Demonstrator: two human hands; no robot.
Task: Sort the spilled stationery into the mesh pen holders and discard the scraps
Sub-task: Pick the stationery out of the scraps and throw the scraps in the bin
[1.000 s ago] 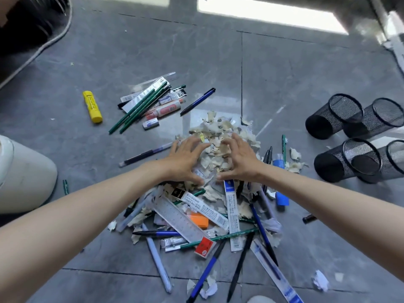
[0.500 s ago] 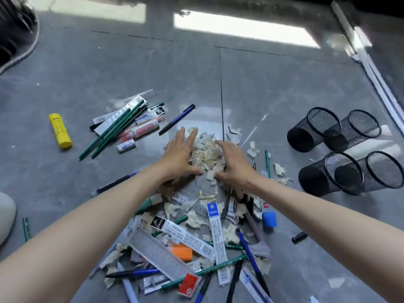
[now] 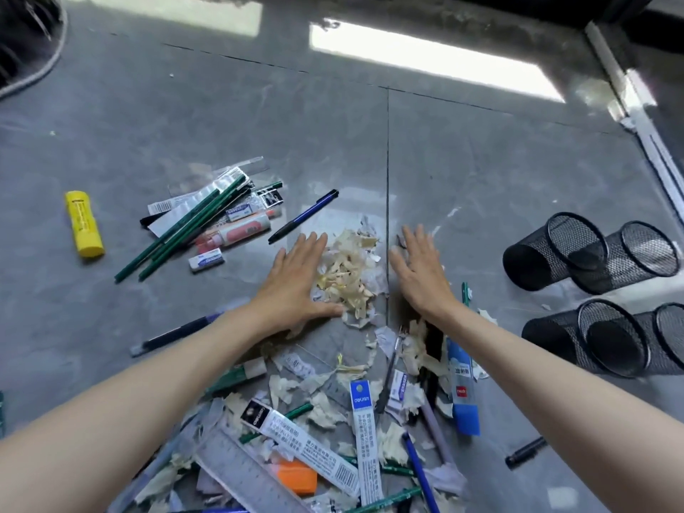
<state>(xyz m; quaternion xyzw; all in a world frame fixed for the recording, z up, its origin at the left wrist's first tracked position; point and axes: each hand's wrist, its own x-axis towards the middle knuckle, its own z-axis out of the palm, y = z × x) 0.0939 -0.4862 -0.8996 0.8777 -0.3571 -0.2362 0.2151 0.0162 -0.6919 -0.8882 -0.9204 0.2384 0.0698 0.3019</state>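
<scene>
Yellow plastic glue stick point(image 3: 84, 224) at 9 o'clock, thin green pencils point(image 3: 177, 231) just beside it. Left hand point(image 3: 296, 279) flat, palm down, fingers straight, its thumb edge touching the crumpled cream paper scraps point(image 3: 348, 275). Right hand point(image 3: 422, 275) flat and spread at the pile's 3 o'clock, gripping nothing. Four black mesh pen holders point(image 3: 547, 253) lie on their sides at far right; only mesh shows inside.

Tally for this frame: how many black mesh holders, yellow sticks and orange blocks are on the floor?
Black mesh holders: 4
Yellow sticks: 1
Orange blocks: 1
Total: 6
</scene>
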